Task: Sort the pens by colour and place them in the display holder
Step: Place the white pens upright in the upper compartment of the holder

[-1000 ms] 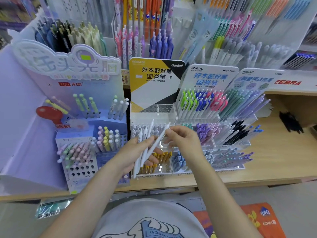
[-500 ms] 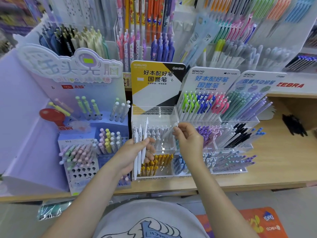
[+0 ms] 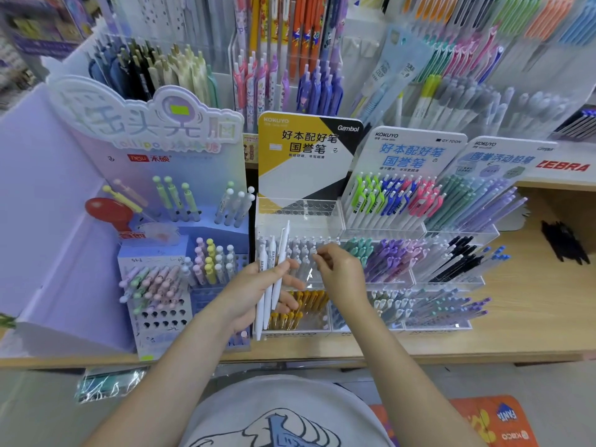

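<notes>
**A:** Start closest in. What is the left hand (image 3: 254, 285) doing?

**B:** It grips a small bundle of white pens (image 3: 272, 275), fingers curled round the barrels, thumb across the front. The pens stand nearly upright, tips down. My guess is that it serves as a stock hand, so the other one can draw pens off singly.

**A:** And the right hand (image 3: 342, 275)?

**B:** Just beside the left, a little farther out. Its fingertips (image 3: 319, 254) are pinched together at the tops of the grey-white pens (image 3: 300, 250) already standing in the clear display holder (image 3: 322, 217). Whether a pen is pinched there I cannot tell; the fingers hide it. It looks like the seating step for one pen.

**A:** Is there room there?

**B:** Tight. The row ahead of the fingertips is crowded, and the holder's front wall rises between the hands and the holes. Beyond that row, an upper tier of holes stands unfilled, under the yellow sign (image 3: 306, 156). That seems the freest place for the white ones.

**A:** Neighbours?

**B:** Below the hands, the yellow pens (image 3: 300, 308). Right of the right hand, teal and purple pens (image 3: 383, 256) lean close; a wide swing could knock them. Left of the left hand, the blue pastel stand (image 3: 154, 304) crowds that side. Open surface (image 3: 532, 304) lies well off to the right.
</notes>
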The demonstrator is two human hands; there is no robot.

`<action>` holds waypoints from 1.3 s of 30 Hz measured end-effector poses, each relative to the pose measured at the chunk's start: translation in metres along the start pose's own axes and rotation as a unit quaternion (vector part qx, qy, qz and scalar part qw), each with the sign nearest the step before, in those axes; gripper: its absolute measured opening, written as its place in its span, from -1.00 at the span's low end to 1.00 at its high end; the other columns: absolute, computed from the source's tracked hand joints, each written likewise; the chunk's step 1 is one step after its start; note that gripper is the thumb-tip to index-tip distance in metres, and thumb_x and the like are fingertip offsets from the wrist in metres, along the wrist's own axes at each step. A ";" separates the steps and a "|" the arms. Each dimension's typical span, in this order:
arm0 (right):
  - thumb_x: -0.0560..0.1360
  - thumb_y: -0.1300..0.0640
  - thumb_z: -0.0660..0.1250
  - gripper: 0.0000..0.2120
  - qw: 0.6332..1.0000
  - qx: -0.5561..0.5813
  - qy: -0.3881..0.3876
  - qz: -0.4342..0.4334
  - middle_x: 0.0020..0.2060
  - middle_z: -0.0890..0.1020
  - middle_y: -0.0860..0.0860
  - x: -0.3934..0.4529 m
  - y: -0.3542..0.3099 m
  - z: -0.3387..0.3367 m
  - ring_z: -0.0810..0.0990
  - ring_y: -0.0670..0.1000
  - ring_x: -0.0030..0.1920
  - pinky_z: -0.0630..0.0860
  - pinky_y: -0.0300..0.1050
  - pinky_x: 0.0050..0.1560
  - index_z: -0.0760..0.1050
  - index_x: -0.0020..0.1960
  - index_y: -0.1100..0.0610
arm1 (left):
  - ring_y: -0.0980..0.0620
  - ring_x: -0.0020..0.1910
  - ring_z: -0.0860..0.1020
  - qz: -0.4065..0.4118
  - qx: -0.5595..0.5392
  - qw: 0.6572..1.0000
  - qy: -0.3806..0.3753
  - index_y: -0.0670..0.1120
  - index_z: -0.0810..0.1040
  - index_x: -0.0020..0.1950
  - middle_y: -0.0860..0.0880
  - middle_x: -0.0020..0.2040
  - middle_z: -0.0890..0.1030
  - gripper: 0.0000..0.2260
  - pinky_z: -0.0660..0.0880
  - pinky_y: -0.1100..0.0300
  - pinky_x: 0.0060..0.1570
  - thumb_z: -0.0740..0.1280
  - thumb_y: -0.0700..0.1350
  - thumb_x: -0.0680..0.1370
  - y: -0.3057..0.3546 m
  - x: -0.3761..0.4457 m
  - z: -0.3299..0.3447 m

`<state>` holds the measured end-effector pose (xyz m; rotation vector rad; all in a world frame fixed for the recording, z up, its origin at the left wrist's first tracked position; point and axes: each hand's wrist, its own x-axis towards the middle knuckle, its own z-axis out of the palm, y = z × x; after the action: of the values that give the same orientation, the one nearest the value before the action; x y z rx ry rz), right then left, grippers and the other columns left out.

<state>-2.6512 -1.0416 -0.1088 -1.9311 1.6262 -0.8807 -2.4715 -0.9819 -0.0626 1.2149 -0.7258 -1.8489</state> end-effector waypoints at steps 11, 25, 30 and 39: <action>0.60 0.20 0.30 -0.89 0.960 0.240 -0.022 0.142 -0.25 0.67 0.04 -0.011 -0.038 -0.032 0.59 0.01 -0.39 0.51 -0.12 -0.39 0.61 0.02 0.14 | 0.06 -0.52 0.40 0.015 0.045 0.998 -0.046 -0.07 0.58 0.28 -0.11 -0.29 0.57 -0.71 0.27 0.25 -0.52 0.27 0.00 0.62 -0.004 0.000 -0.001; 0.56 0.20 0.35 -0.89 0.918 0.342 -0.024 0.196 -0.26 0.67 0.17 -0.027 -0.051 -0.047 0.60 0.05 -0.33 0.56 -0.03 -0.29 0.62 -0.04 0.24 | 0.03 -0.52 0.46 0.029 0.152 0.987 0.045 -0.09 0.56 0.16 -0.08 -0.31 0.61 -0.76 0.32 0.24 -0.58 0.35 0.04 0.60 -0.009 0.004 0.018; 0.59 0.24 0.27 -0.88 0.914 0.340 0.104 0.197 -0.29 0.66 0.13 -0.024 -0.038 -0.066 0.63 0.09 -0.28 0.61 -0.03 -0.20 0.60 -0.03 0.21 | 0.06 -0.55 0.38 0.009 0.125 0.991 0.041 -0.05 0.54 0.23 -0.11 -0.28 0.62 -0.69 0.31 0.26 -0.59 0.24 0.12 0.63 -0.010 0.005 0.010; 0.59 0.20 0.31 -0.83 0.978 0.167 0.061 0.109 -0.20 0.69 -0.07 -0.029 -0.014 -0.039 0.69 -0.10 -0.14 0.64 0.06 -0.02 0.58 0.00 -0.07 | 0.08 -0.38 0.42 0.007 0.026 1.000 -0.003 -0.25 0.47 0.13 -0.08 -0.25 0.47 -0.89 0.33 0.30 -0.48 0.19 -0.27 0.66 0.002 0.005 0.001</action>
<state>-2.6725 -1.0084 -0.0768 -1.4665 1.6006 -1.1175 -2.4730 -0.9868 -0.0630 1.2336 -0.7877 -1.8327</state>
